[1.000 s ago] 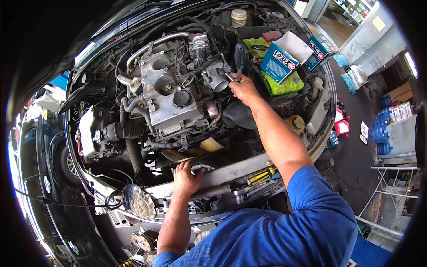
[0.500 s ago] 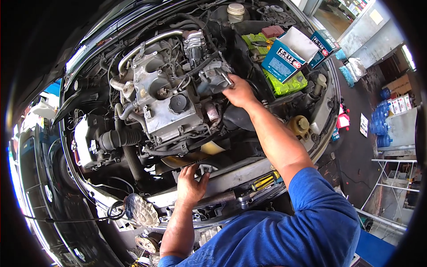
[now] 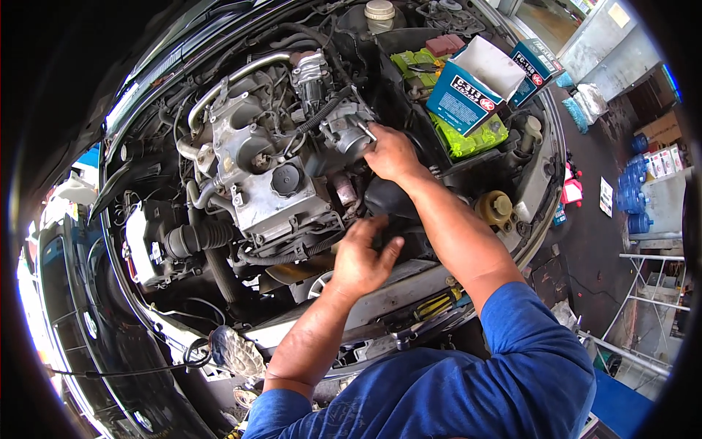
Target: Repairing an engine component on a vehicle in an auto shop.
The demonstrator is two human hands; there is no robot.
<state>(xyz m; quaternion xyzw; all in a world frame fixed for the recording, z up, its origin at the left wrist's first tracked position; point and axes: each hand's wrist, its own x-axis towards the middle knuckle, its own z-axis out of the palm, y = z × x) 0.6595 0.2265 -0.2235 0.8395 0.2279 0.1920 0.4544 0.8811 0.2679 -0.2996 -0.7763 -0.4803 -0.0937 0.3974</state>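
Observation:
My right hand (image 3: 395, 155) is closed at the grey metal intake housing (image 3: 349, 137) on the engine's right side. A short silver rod-shaped tool (image 3: 371, 132) pokes out between its thumb and fingers; the rest is hidden, so its kind is unclear. Over the gap behind the front crossmember, my left hand (image 3: 363, 257) hovers with thumb and fingers apart, its fingertips blurred. Nothing shows in it. Left of both hands lies the engine's grey top cover (image 3: 281, 208), with a black oil filler cap (image 3: 287, 179).
An open teal-and-white box (image 3: 468, 91) rests on a yellow-green battery cover (image 3: 468, 135). A yellow-handled screwdriver (image 3: 433, 306) lies along the front crossmember (image 3: 281, 329). A dirty glove (image 3: 235, 350) sits at the front left. Beside it runs a black cable (image 3: 139, 369).
My left hand has lifted off the front crossmember and moved right and farther in over the engine bay. My right hand stays at the intake housing, with the silver tool slightly shifted.

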